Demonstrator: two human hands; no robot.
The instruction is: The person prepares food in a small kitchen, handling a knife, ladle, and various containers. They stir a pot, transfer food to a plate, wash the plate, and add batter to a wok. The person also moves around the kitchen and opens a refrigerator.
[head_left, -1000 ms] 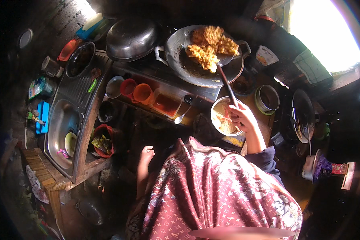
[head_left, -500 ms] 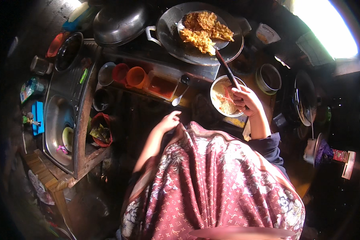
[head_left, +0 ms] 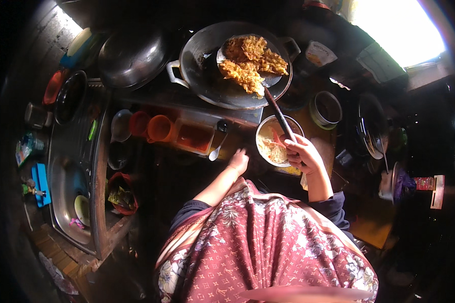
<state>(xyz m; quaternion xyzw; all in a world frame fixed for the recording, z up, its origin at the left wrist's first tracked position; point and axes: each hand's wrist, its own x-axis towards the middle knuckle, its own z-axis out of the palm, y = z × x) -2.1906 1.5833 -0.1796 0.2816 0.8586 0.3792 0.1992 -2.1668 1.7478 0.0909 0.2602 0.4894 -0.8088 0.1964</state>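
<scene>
My right hand [head_left: 306, 156] is closed round the dark handle of a skimmer [head_left: 279, 113]. Several golden-brown fritters [head_left: 253, 58] rest on the skimmer's wide head, over the dark wok [head_left: 202, 83]. Below that hand stands a bowl of pale batter [head_left: 270, 149] with a red utensil [head_left: 278, 137] in it. My left hand [head_left: 239, 161] is empty and loosely open by the counter's near edge, between the batter bowl and a white spoon [head_left: 215, 153]. Some of its fingertips are hard to make out.
Left of the spoon are a clear tub of reddish contents [head_left: 193, 137] and orange cups [head_left: 160, 129]. A metal sink [head_left: 65, 194] lies at far left. A large domed lid [head_left: 131, 58] sits beside the wok. Right of the wok stands a round tin [head_left: 326, 110].
My left hand has moved right, toward the batter bowl. The right hand keeps its grip on the skimmer, whose fritters stay over the wok. The whole view has shifted somewhat.
</scene>
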